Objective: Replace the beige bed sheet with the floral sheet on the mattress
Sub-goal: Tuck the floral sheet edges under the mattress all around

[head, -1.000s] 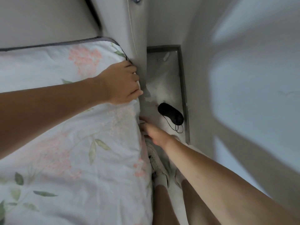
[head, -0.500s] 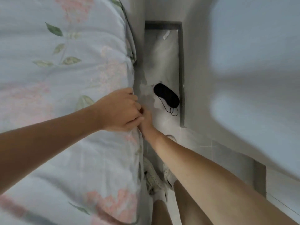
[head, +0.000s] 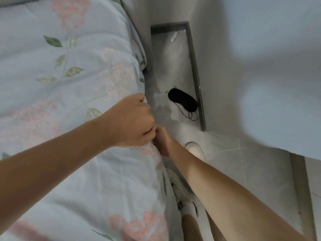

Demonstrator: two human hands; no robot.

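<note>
Floral sheet (head: 69, 84) covers the mattress top & drapes over its right edge. L hand (head: 132, 120) sits at that edge w/ fingers curled, gripping the sheet; R hand (head: 162, 141) is just below, touching the L, its fingers hidden behind edge, so can't tell their state. Black eye mask (head: 182, 100) lies on floor (head: 225, 162) nearby, 2 white sneakers (head: 182, 190) below.
</note>
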